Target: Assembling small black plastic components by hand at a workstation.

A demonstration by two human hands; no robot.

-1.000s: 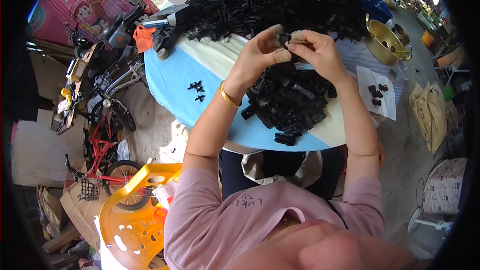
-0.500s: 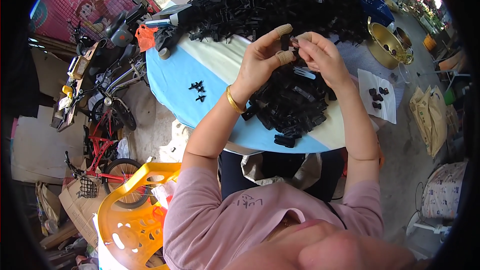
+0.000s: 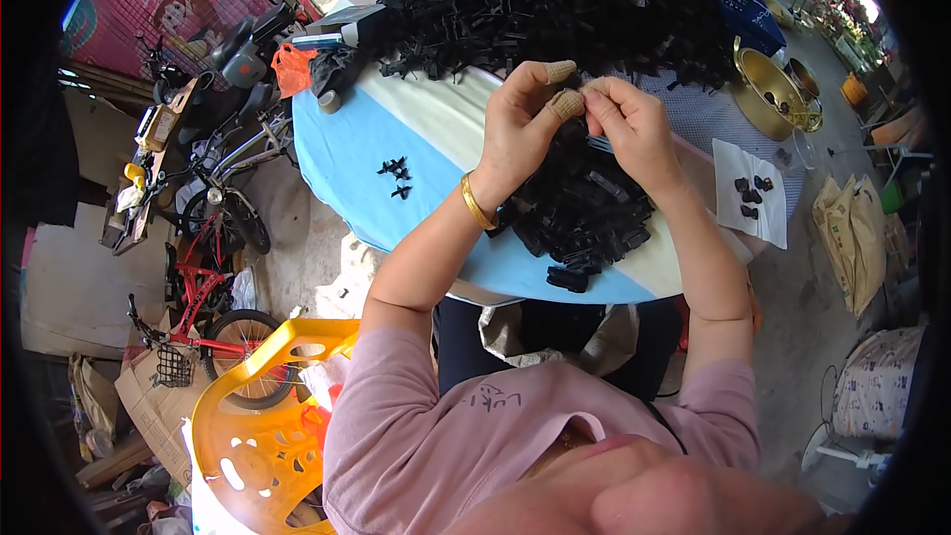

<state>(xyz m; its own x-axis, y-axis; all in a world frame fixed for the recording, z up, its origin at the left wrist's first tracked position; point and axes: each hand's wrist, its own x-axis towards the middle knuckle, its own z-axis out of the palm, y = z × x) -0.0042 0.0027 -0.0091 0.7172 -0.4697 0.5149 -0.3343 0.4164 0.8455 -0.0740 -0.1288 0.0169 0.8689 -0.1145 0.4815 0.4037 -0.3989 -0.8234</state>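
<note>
My left hand [image 3: 525, 124] and my right hand [image 3: 634, 129] meet fingertip to fingertip above the round table [image 3: 357, 173]. Tan finger cots cover my left thumb and forefinger. They pinch a small black plastic part [image 3: 582, 91], mostly hidden between the fingers. A gold bangle [image 3: 477, 203] circles my left wrist. Under my hands lies a near heap of black plastic parts [image 3: 584, 213]. A much larger pile of black parts [image 3: 565, 5] covers the far half of the table.
Three loose black pieces [image 3: 396, 176] lie on the blue cloth at left. A white sheet with a few dark parts [image 3: 751, 200] sits at right, a brass bowl [image 3: 768, 99] beyond it. Bicycles [image 3: 208, 267], a scooter and an orange plastic chair [image 3: 258, 416] stand at left.
Both hands have stayed joined over the near heap, with the fingers shifting slightly on the small part; my left forefinger has lifted.
</note>
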